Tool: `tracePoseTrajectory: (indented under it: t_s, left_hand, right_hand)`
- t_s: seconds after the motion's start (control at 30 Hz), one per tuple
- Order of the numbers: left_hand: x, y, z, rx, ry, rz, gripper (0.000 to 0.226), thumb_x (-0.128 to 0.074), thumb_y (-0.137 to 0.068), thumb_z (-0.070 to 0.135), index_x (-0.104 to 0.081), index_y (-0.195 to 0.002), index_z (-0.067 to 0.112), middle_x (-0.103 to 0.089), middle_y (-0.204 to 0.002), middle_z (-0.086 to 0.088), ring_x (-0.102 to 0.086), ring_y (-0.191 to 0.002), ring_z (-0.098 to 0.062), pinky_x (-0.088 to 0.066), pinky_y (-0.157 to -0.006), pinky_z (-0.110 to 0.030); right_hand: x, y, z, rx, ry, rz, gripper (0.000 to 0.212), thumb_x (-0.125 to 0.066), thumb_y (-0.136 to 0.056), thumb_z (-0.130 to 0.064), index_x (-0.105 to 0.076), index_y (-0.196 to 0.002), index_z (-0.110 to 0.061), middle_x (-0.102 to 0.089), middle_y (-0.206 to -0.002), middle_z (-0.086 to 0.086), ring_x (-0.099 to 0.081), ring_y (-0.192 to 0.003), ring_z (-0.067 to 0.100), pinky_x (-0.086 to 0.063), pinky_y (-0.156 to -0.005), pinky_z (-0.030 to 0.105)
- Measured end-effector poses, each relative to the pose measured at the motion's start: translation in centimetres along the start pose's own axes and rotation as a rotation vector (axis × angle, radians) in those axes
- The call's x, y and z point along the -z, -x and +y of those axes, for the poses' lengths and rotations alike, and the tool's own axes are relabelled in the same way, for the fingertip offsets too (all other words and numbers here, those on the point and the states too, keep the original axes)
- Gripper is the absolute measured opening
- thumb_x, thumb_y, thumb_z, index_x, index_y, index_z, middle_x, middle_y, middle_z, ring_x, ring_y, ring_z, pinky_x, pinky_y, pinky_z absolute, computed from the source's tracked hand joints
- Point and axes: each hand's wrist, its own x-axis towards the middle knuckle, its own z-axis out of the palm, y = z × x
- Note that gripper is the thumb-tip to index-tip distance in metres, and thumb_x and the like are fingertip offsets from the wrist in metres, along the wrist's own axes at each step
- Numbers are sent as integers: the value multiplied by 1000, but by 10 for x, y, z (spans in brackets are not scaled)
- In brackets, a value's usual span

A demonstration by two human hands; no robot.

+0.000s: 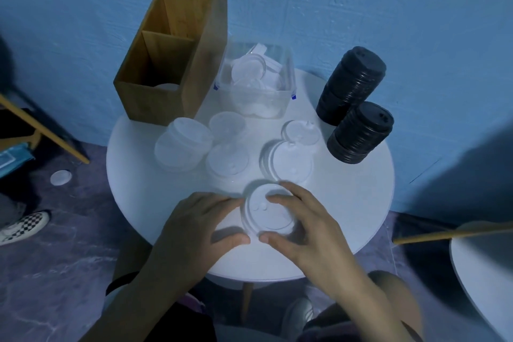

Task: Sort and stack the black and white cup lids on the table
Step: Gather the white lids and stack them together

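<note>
Lid [263, 215] pinched between left hand [194, 226] and right hand [312, 233] — right edge hidden.

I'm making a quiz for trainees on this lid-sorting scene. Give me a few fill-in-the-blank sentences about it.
1. The lid held between the left hand and the right hand is ____ in colour.
2. The black lid stacks stand to the ____ of the clear container.
3. The wooden organizer stands to that container's ____.
4. One loose lid lies on the ____, off the table.

Missing words: white; right; left; floor.
</note>
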Motion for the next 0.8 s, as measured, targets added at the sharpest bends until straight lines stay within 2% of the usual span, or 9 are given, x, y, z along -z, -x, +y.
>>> tracePoseTrajectory:
  t_s: [0.1, 0.3, 0.4, 0.47, 0.53, 0.63, 0.7, 0.77, 0.8]
  left_hand:
    - [2, -1, 0, 21, 2, -20, 63, -58, -82, 65, -71, -123, 20, -73, -116, 7, -65, -105, -16, -46, -93, -31]
    - [5, -4, 1, 83, 91, -89, 75, -60, -76, 70, -63, -135, 25, -68, -129, 10, -58, -116, -10, -41, -98, -32]
    - [8, -7, 2, 59, 127, -157, 84, -61, -72, 76, -51, -145, 36, -53, -138, 27, -39, -123, 8, -29, -103, -23]
    - [10, -9, 4, 33, 133, -173, 90, -62, -68, 80, -45, -147, 40, -46, -138, 32, -33, -124, 13, -24, -104, -19]
    - [10, -11, 8, 24, 148, -188, 95, -63, -65, 84, -43, -148, 42, -44, -140, 33, -32, -126, 13, -23, -106, -19]
    - [6, -15, 15, 11, 117, -197, 101, -65, -60, 87, -45, -147, 40, -46, -144, 29, -36, -130, 7, -19, -111, -20]
    - [2, -18, 18, 3, 71, -184, 97, -66, -62, 84, -47, -146, 38, -50, -143, 24, -42, -132, -1, -25, -110, -26]
    - [1, -20, 18, 12, 57, -170, 93, -65, -66, 80, -47, -145, 35, -52, -142, 20, -46, -130, -5, -30, -109, -30]
    - [1, -20, 17, 13, 51, -167, 92, -65, -67, 79, -46, -145, 34, -53, -142, 19, -47, -130, -6, -31, -109, -30]
  right_hand:
    - [2, -2, 1, -5, 22, -57, 54, -76, -82, -55, -57, -132, -48, -29, -154, -37, -32, -138, -16, -27, -106, 5]
    - [6, -4, 1, 15, 67, -106, 58, -75, -82, -56, -53, -136, -51, -28, -153, -43, -32, -136, -20, -24, -105, 1]
    - [8, -5, 2, 3, 28, -170, 69, -79, -79, -57, -47, -141, -54, -28, -151, -47, -28, -137, -23, -21, -108, 1]
    - [11, -6, 4, -5, -79, -172, 68, -81, -79, -52, -51, -140, -52, -35, -151, -42, -34, -139, -17, -26, -113, 11]
    - [16, -9, 6, 3, -226, -48, 50, -82, -84, -36, -63, -130, -42, -51, -145, -31, -50, -134, -3, -38, -113, 23]
    - [25, -24, 12, 12, -190, 248, 20, -72, -93, -31, -70, -111, -39, -66, -123, -24, -65, -110, 8, -54, -94, 32]
    - [30, -40, 18, -2, -39, 292, 23, -69, -95, -40, -66, -117, -41, -61, -130, -24, -58, -120, 5, -52, -98, 35]
    - [30, -54, 23, -58, 74, 186, 44, -70, -92, -48, -59, -135, -40, -47, -152, -15, -43, -140, 10, -40, -113, 34]
    - [28, -60, 23, -91, 117, 134, 53, -71, -91, -50, -56, -140, -38, -41, -158, -10, -38, -144, 14, -33, -115, 29]
